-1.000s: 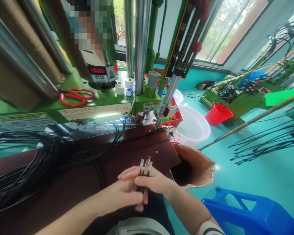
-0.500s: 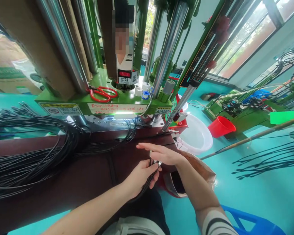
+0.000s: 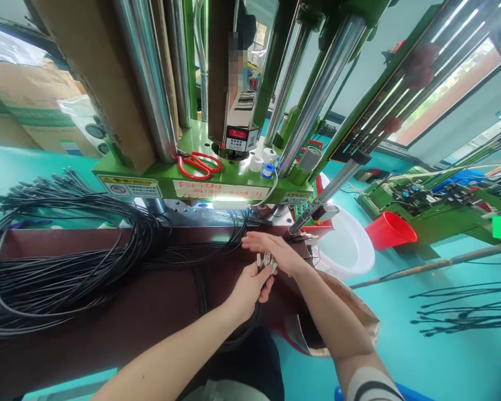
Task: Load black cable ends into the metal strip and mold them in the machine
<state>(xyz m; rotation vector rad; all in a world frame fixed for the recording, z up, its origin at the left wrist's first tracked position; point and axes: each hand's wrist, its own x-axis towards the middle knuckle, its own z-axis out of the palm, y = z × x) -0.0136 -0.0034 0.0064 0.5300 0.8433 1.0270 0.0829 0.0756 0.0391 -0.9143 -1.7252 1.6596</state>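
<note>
My left hand [image 3: 250, 287] is closed around a small bunch of black cables with metal connector tips [image 3: 266, 260] sticking up from the fist. My right hand [image 3: 271, 252] reaches across just above those tips, fingers stretched toward the left and touching the connectors. Both hands hover over the dark brown worktable [image 3: 142, 312], right in front of the green press machine [image 3: 200, 181]. A big coil of black cables [image 3: 67, 262] lies on the table to the left.
Red scissors [image 3: 198, 163] and small tape rolls [image 3: 263, 160] rest on the machine's ledge. A brown paper sack [image 3: 359, 312], a white basin [image 3: 350, 245] and a red bucket [image 3: 390, 229] stand on the teal floor to the right. More green machines [image 3: 442, 203] stand further right.
Both hands have moved up and forward toward the machine with the cable bunch. The right hand let go of the bunch and opened over the tips. The view tilted upward.
</note>
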